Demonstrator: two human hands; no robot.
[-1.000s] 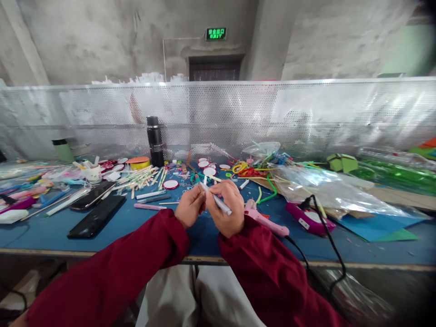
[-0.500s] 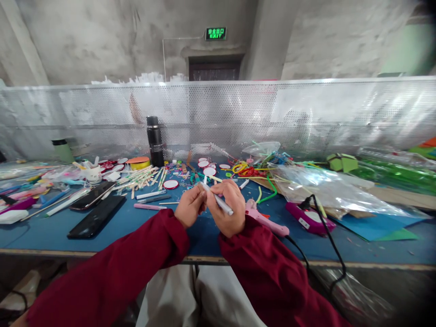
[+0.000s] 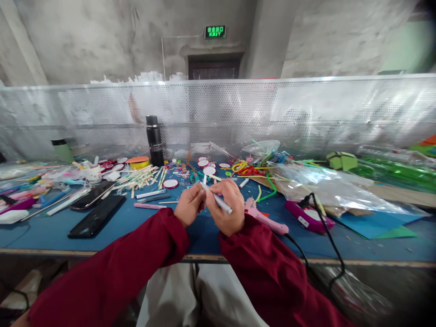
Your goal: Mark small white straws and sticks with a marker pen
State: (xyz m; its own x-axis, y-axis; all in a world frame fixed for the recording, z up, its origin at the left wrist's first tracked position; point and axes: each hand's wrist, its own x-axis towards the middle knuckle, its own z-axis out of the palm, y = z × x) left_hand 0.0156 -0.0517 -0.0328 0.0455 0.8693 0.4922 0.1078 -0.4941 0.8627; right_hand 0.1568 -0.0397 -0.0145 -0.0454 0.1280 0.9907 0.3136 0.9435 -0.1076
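My right hand point(image 3: 230, 217) is closed around a whitish marker point(image 3: 223, 204), its back end slanting down to the right and its front end pointing at my left fingers. My left hand point(image 3: 186, 206) is pinched shut against the right fingertips. A thin white piece point(image 3: 205, 179) sticks up between the two hands; what it belongs to is hidden by the fingers. Left of my hands lie a pink pen point(image 3: 150, 206), a grey marker point(image 3: 154, 199) and a white marker point(image 3: 150, 194). Beside my right wrist rests a pink glue gun point(image 3: 267, 220) with a black cord.
Two dark phones point(image 3: 97, 217) lie at left. Behind are craft sticks point(image 3: 141, 177), a black bottle point(image 3: 155, 141) and white discs with red rims point(image 3: 170, 183). To the right sit a purple power strip point(image 3: 308, 217), plastic bags point(image 3: 337, 186) and blue sheets point(image 3: 371, 225). A perforated metal screen point(image 3: 221, 118) closes the back.
Both hands stay together with the marker held in nearly the same pose. The view has shifted very slightly; nothing has been picked up or put down.
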